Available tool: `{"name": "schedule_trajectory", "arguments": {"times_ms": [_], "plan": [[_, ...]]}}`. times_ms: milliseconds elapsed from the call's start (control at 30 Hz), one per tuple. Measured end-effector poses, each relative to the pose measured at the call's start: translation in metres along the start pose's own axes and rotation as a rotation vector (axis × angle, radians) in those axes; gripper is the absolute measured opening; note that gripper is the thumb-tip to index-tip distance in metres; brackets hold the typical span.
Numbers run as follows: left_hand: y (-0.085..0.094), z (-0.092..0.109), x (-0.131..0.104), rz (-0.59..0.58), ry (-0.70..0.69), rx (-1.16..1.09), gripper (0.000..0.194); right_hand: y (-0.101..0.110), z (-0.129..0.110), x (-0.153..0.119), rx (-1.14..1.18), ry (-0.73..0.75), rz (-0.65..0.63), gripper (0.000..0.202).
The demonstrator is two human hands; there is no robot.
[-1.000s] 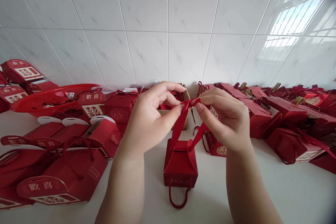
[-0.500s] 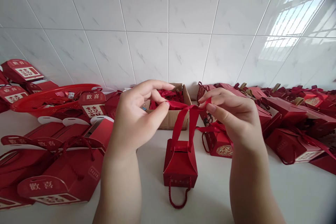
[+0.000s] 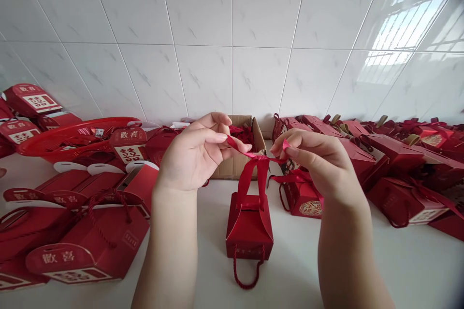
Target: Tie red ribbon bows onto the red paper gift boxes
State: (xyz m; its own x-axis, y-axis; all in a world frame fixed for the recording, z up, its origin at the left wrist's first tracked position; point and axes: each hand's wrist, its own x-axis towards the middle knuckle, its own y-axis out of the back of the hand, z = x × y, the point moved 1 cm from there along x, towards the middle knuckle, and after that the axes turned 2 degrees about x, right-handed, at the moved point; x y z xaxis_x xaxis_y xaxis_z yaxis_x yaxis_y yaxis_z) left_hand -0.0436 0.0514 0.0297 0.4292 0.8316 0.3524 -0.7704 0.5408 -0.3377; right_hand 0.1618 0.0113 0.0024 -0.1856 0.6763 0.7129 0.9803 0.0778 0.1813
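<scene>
A small red box (image 3: 250,232) with a twisted cord handle stands upright on the white table. A red ribbon (image 3: 246,178) rises from two slots in its top and crosses above it. My left hand (image 3: 197,152) holds one ribbon end between its fingers, palm partly turned to view. My right hand (image 3: 317,159) pinches the other end between thumb and fingertips. Both hands are above the box, one on each side of the crossing.
Behind my hands is a cardboard box (image 3: 232,169) of red items. Red gift boxes (image 3: 97,231) and a red plastic basket (image 3: 65,147) are on the left. More red boxes (image 3: 402,198) crowd the right. A tiled wall rises behind.
My left hand has turned, its fingers shifting on the ribbon end. The ribbon crossing has dropped slightly and looks more gathered. My right hand has barely moved.
</scene>
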Motion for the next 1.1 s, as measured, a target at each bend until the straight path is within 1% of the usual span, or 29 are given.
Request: {"name": "schedule_trajectory", "arguments": {"times_ms": [133,367,500,733,867,967,1033,1100], "plan": [[-0.001,-0.003,0.004,0.003,0.011,-0.026,0.012,0.001,0.001,0.001,-0.004,-0.019,-0.006,0.019],[-0.002,-0.001,0.003,0.021,-0.002,0.022,0.010,0.005,0.003,0.000,-0.030,-0.064,-0.042,0.021],[0.000,-0.001,0.002,-0.016,0.012,0.023,0.010,0.008,0.003,-0.001,-0.050,-0.094,-0.075,0.022],[0.002,-0.002,0.001,-0.102,0.035,0.129,0.015,0.011,-0.002,-0.002,-0.152,-0.146,-0.137,0.018],[0.004,-0.003,-0.001,-0.134,0.058,0.192,0.019,0.016,-0.001,-0.004,-0.102,-0.133,-0.179,0.020],[0.004,-0.003,-0.004,-0.150,0.090,0.259,0.022,0.023,0.004,-0.005,-0.032,-0.098,-0.245,0.023],[0.002,-0.002,-0.006,-0.139,0.094,0.304,0.023,0.027,0.007,-0.005,0.014,-0.066,-0.295,0.024],[-0.001,-0.001,-0.008,-0.111,0.086,0.345,0.026,0.029,0.011,-0.004,0.068,-0.052,-0.320,0.023]]}}
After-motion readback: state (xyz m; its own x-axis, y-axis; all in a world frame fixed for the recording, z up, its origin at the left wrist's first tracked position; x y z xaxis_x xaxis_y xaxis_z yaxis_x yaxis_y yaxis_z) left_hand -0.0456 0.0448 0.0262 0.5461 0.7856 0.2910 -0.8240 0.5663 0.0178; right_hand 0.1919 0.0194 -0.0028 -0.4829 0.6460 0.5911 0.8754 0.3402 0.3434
